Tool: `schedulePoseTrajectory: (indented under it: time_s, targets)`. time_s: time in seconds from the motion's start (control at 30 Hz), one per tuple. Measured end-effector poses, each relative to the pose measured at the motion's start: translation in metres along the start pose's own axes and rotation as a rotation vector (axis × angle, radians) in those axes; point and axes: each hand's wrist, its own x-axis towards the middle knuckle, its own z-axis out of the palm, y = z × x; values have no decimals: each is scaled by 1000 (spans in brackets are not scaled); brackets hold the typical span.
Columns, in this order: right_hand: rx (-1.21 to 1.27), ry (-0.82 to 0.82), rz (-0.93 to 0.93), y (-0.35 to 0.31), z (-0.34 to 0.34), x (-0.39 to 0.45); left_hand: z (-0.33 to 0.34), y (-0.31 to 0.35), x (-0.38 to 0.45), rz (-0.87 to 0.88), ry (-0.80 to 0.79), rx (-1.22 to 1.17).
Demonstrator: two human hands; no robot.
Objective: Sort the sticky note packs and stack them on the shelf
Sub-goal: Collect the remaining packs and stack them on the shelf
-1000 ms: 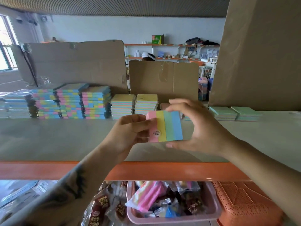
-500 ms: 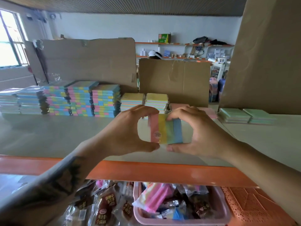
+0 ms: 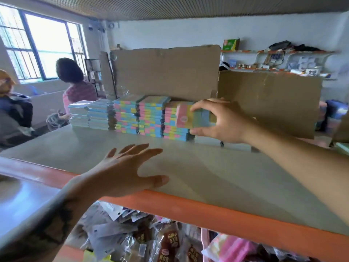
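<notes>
The right hand (image 3: 217,120) pinches the striped sticky note pack (image 3: 190,116) upright before the rightmost multicolour stack (image 3: 175,125); the left hand (image 3: 128,171) hovers splayed, empty.

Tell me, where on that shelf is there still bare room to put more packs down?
The broad bare patch of the shelf lies between the orange front edge and the row of stacks, where the left hand spreads open. It is crowded along the back: stacks stand side by side against the cardboard, and the right hand holds a striped pack there.
</notes>
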Motion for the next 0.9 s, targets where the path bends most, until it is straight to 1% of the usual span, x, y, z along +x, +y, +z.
schedulePoseTrajectory:
  time_s: [0.1,0.2,0.3,0.4,0.63,0.77,0.83,0.9]
  targets:
    - [49,7,81,11,15,59,-1,-10,1,-6,-72,37]
    - [25,-35,159,20,24,99,2,-13,3,15,-53,47]
    - [37,-113,199,26,30,114,4,-17,5,23,-41,50]
    - [57,-171,224,30,36,115,7,-20,7,26,-41,74]
    - [51,-159,273,23,38,108,9,-25,9,27,-36,69]
    - [-141,-130,285,13,30,91,8,-26,8,23,-18,69]
    - [-210,-69,246,1,18,73,7,-23,7,25,-16,68]
    - [-260,-50,206,-10,5,47,5,-17,5,21,1,77]
